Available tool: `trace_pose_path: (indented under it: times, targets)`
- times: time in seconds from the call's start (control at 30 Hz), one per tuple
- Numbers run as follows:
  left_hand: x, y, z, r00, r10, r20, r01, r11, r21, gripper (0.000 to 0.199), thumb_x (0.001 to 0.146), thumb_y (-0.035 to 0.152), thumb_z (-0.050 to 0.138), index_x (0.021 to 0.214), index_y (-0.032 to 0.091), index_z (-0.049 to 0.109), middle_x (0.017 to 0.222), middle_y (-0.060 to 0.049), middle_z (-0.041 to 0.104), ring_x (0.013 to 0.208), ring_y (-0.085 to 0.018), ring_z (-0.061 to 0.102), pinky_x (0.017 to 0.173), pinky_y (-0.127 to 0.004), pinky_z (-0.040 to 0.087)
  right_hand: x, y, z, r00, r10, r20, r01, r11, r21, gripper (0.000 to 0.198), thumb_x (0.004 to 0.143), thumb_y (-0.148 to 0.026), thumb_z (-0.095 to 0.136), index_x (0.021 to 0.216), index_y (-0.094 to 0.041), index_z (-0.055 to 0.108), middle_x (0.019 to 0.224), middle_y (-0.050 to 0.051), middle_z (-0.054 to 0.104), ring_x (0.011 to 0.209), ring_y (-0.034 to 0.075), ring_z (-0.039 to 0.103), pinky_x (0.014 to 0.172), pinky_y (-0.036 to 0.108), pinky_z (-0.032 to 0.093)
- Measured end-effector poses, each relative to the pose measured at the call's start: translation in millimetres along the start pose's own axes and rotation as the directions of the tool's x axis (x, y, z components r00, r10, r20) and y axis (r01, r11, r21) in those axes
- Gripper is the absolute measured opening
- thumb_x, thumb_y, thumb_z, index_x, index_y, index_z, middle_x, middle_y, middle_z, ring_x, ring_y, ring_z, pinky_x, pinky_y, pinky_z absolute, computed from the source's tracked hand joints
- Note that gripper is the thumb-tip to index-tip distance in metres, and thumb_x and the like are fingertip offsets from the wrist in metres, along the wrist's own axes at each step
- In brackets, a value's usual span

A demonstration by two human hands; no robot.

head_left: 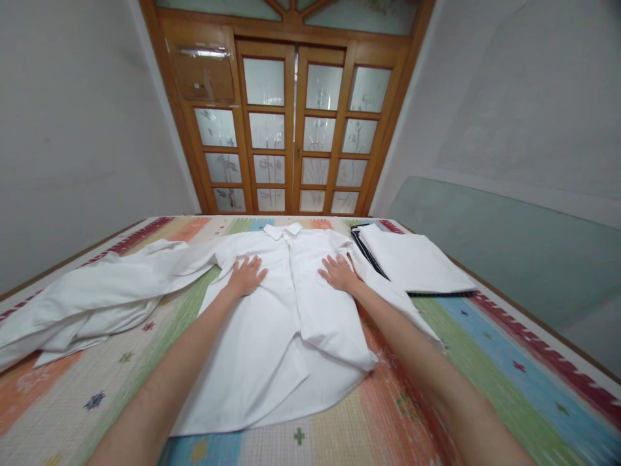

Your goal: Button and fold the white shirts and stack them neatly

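Observation:
A white collared shirt [272, 336] lies front up before me, its collar at the far side and its hem toward me. My left hand [246, 277] rests flat on the left chest of the shirt, fingers spread. On the other side of the button line, my right hand [337, 273] also lies flat with its fingers apart. The shirt's left-side sleeve stretches out sideways and touches or overlaps more white cloth [107, 291]; I cannot tell where one ends. The right-side sleeve slants down, partly behind my right forearm. Creases run through the lower front.
Folded white cloth [417, 262] lies over dark striped fabric [371, 252] at the far right. Beneath everything spreads a colourful striped mat [339, 421]. Wooden doors with glass panes [291, 129] stand beyond the far edge, and walls rise on both sides.

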State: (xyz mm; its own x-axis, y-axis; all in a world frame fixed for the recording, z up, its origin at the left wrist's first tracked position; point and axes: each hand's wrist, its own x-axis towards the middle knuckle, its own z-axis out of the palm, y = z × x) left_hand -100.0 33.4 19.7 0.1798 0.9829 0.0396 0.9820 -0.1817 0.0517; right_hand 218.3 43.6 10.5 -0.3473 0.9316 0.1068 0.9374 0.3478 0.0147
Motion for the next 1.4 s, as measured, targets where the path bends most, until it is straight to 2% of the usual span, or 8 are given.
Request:
trace_pose_path:
  times: [0.17,0.37,0.57,0.77,0.97,1.1,1.23,1.4]
  targets:
    - [-42,6,3,0.999,0.047,-0.024,-0.048,0.998,-0.031,0.06,0.099,0.041,0.02,0.148,0.009,0.036,0.156,-0.014,0.031,0.147,-0.028,0.022,0.117,-0.048,0.021,-38,0,-5,0.996,-0.024,0.09,-0.002,0.961,0.275,0.058,0.1,-0.045,0.03,0.146,-0.013,0.043,0.156,0.013,0.032,0.146,0.032,0.023,0.118,0.049,0.021]
    - [-134,-4,11,0.966,0.25,-0.062,-0.253,0.966,-0.05,0.068,0.097,0.057,0.021,0.152,0.018,0.03,0.158,-0.008,0.028,0.147,-0.027,0.021,0.119,-0.048,0.018,-144,6,-21,0.982,-0.179,0.064,0.11,0.807,0.581,0.06,0.097,-0.058,0.032,0.146,-0.027,0.043,0.159,0.003,0.028,0.148,0.025,0.016,0.121,0.05,0.013]
    - [-213,5,-1,0.891,0.453,-0.002,-0.453,0.89,-0.049,0.076,0.093,0.064,0.033,0.155,0.029,0.007,0.16,-0.003,0.018,0.148,-0.03,0.015,0.12,-0.054,0.009,-225,-10,-41,0.976,-0.218,0.029,0.149,0.752,0.643,0.061,0.086,-0.057,0.058,0.137,-0.024,0.052,0.153,0.012,0.036,0.139,0.03,0.035,0.114,0.049,0.03]
    - [-243,18,-16,0.819,0.572,0.033,-0.567,0.817,-0.103,0.089,0.086,0.071,0.044,0.155,0.031,0.004,0.16,-0.005,0.018,0.147,-0.034,0.015,0.119,-0.058,0.011,-244,-38,-46,0.995,-0.079,-0.063,0.1,0.693,0.714,0.027,0.089,-0.046,0.059,0.092,-0.02,0.066,0.099,0.007,0.066,0.093,0.021,0.061,0.084,0.035,0.051]
    - [-247,17,-15,0.816,0.578,-0.004,-0.576,0.812,-0.097,0.054,0.1,0.043,0.039,0.151,0.04,0.023,0.156,0.0,0.031,0.144,-0.028,0.029,0.116,-0.055,0.025,-235,-29,-53,0.981,0.145,-0.132,0.05,0.468,0.882,0.032,0.084,-0.051,0.061,0.08,-0.02,0.059,0.073,0.001,0.059,0.067,0.017,0.058,0.06,0.027,0.05]
    - [-251,13,-15,0.818,0.575,-0.017,-0.575,0.815,-0.077,0.052,0.101,0.038,0.037,0.151,0.04,0.022,0.156,0.002,0.031,0.144,-0.024,0.03,0.117,-0.048,0.027,-240,-8,-72,0.895,0.247,-0.372,0.137,0.641,0.755,0.028,0.083,-0.042,0.062,0.066,-0.022,0.052,0.066,-0.001,0.049,0.062,0.015,0.051,0.056,0.025,0.046]
    - [-257,9,-16,0.83,0.555,-0.044,-0.557,0.829,-0.047,0.057,0.101,0.041,0.037,0.153,0.037,0.015,0.157,0.002,0.028,0.144,-0.022,0.03,0.118,-0.044,0.027,-258,3,-80,0.796,0.093,-0.599,0.238,0.861,0.45,0.015,0.085,-0.027,0.055,0.077,-0.025,0.067,0.07,0.002,0.052,0.064,0.016,0.054,0.058,0.027,0.047]
    - [-265,-2,-16,0.819,0.571,-0.062,-0.572,0.82,-0.008,0.072,0.093,0.057,0.045,0.154,0.035,0.014,0.157,-0.001,0.027,0.144,-0.027,0.03,0.117,-0.046,0.028,-275,-3,-56,0.898,-0.043,-0.438,0.234,0.89,0.392,0.046,0.078,-0.014,0.051,0.122,-0.023,0.063,0.101,0.009,0.062,0.09,0.02,0.064,0.077,0.032,0.054]
